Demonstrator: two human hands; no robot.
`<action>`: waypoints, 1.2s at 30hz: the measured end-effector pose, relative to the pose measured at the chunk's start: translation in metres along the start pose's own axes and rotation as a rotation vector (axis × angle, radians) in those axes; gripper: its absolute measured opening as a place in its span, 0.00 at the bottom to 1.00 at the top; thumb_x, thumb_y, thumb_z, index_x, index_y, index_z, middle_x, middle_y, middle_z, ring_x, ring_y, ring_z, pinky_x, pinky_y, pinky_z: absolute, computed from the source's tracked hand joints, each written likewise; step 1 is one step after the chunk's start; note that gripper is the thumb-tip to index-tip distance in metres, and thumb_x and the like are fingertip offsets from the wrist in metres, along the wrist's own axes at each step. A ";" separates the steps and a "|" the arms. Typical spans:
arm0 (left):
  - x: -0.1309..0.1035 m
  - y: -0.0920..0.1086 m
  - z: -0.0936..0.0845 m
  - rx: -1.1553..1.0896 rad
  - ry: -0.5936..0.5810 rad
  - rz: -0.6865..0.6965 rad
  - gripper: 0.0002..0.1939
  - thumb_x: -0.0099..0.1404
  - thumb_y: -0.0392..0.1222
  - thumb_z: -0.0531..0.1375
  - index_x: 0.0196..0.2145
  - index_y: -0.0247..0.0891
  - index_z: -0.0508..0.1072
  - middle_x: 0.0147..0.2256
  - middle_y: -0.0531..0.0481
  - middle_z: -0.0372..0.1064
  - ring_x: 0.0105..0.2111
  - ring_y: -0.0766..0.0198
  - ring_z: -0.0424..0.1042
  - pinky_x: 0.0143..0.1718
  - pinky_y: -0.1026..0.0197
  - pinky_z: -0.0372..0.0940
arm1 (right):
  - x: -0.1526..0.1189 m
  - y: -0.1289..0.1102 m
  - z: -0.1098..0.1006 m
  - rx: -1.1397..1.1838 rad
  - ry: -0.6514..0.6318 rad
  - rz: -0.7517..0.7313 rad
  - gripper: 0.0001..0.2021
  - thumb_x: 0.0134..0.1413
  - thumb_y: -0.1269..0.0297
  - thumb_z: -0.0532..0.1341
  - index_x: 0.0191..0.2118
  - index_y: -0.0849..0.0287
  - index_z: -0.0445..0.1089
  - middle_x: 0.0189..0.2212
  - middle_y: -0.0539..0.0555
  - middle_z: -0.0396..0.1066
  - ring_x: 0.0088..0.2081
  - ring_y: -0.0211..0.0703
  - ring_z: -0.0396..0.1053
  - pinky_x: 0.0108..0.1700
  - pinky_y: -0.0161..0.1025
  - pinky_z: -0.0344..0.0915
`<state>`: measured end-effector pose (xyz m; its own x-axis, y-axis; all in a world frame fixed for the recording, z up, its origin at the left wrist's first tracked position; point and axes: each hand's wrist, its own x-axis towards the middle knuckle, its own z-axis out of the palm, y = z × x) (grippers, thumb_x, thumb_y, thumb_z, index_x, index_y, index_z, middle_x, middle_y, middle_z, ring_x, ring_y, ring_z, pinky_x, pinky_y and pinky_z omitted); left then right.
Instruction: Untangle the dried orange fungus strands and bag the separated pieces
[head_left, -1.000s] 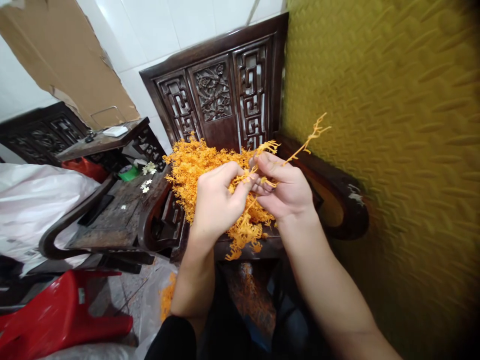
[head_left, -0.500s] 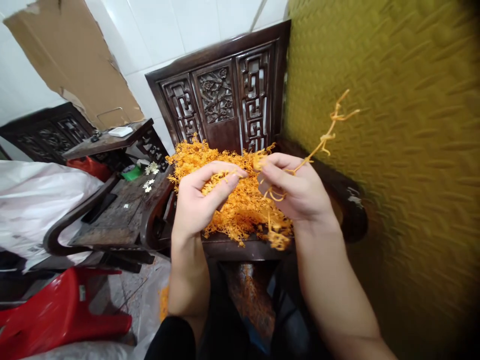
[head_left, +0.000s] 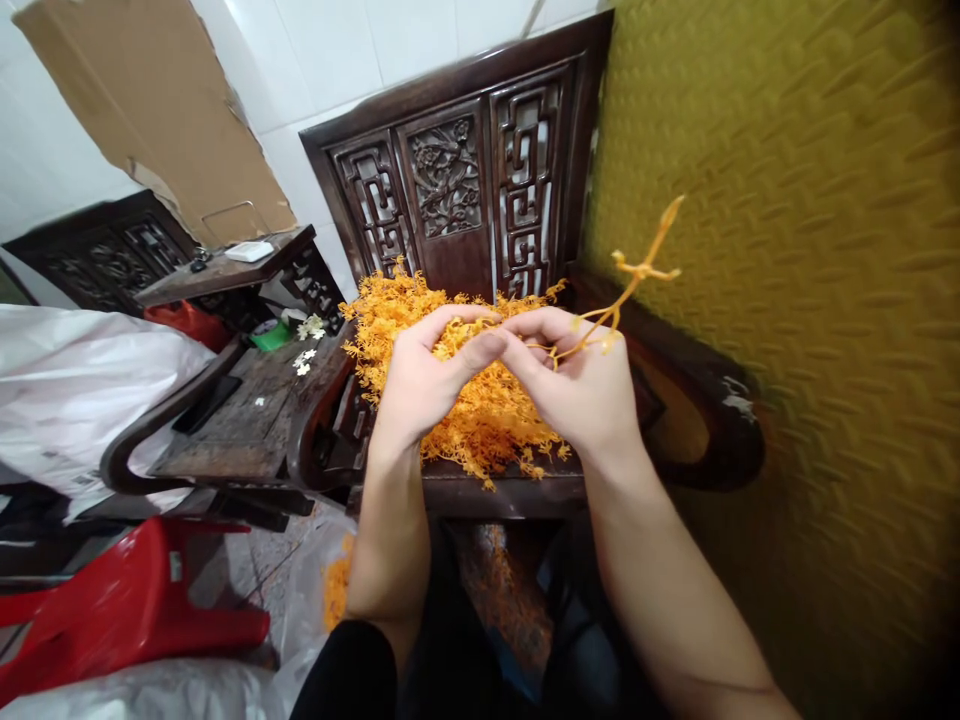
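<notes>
A large heap of orange plastic-looking sprigs [head_left: 480, 415] lies on the seat of a dark carved wooden chair [head_left: 450, 250]. Above the heap my left hand [head_left: 435, 375] is closed in a pinch on small orange sprigs, some showing between thumb and forefinger. My right hand [head_left: 574, 375] touches it at the fingertips and pinches a thin orange stem [head_left: 634, 280], which sticks up and to the right past the knuckles. The fingertips' exact grip is partly hidden.
A second wooden chair [head_left: 232, 430] at left bears a green tape roll [head_left: 271, 336] and pale flower pieces. Near the floor are a red plastic stool [head_left: 150, 610] and a clear bag [head_left: 307, 570]. A yellow textured surface [head_left: 787, 250] rises at right.
My hands have come together at the fingertips. The stem in my right hand has turned and shifted left, and the sprig that dangled below that hand is out of sight. The camera view has shifted slightly.
</notes>
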<state>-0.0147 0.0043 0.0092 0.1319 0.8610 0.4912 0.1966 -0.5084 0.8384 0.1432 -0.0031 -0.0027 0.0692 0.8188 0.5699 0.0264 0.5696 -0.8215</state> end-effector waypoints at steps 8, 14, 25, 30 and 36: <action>0.005 0.003 -0.010 -0.015 0.390 0.167 0.20 0.69 0.60 0.65 0.33 0.40 0.73 0.25 0.55 0.68 0.22 0.71 0.63 0.21 0.65 0.55 | 0.001 0.008 -0.003 -0.001 -0.050 0.040 0.11 0.56 0.61 0.70 0.27 0.60 0.73 0.20 0.47 0.64 0.23 0.33 0.56 0.26 0.36 0.52; -0.002 0.017 -0.053 -0.221 0.688 0.260 0.15 0.69 0.49 0.67 0.31 0.36 0.72 0.31 0.49 0.78 0.13 0.76 0.54 0.13 0.63 0.37 | 0.020 0.018 -0.030 0.511 0.035 0.247 0.17 0.49 0.49 0.73 0.28 0.53 0.69 0.19 0.43 0.47 0.19 0.32 0.43 0.22 0.38 0.39; 0.004 -0.002 -0.012 0.206 0.010 0.043 0.14 0.65 0.53 0.70 0.40 0.40 0.84 0.38 0.50 0.82 0.33 0.65 0.75 0.34 0.62 0.66 | 0.028 0.043 -0.033 0.617 -0.127 0.125 0.34 0.57 0.25 0.54 0.55 0.43 0.74 0.46 0.56 0.72 0.31 0.42 0.62 0.25 0.40 0.55; 0.004 0.000 0.005 0.415 -0.482 -0.125 0.18 0.66 0.57 0.67 0.41 0.38 0.84 0.31 0.54 0.79 0.30 0.64 0.72 0.35 0.61 0.62 | 0.022 0.043 -0.026 0.520 -0.177 0.043 0.40 0.54 0.23 0.53 0.66 0.39 0.66 0.64 0.57 0.67 0.49 0.54 0.71 0.36 0.48 0.69; 0.009 -0.007 0.007 0.331 -0.495 -0.117 0.14 0.68 0.47 0.64 0.30 0.34 0.79 0.27 0.55 0.71 0.29 0.67 0.65 0.35 0.62 0.59 | 0.023 0.042 -0.022 0.522 -0.202 0.027 0.40 0.49 0.39 0.70 0.68 0.40 0.65 0.70 0.54 0.62 0.65 0.59 0.67 0.58 0.58 0.73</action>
<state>-0.0077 0.0151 0.0057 0.5116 0.8432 0.1650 0.5188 -0.4562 0.7230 0.1681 0.0377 -0.0245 -0.1312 0.8018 0.5830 -0.4740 0.4657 -0.7473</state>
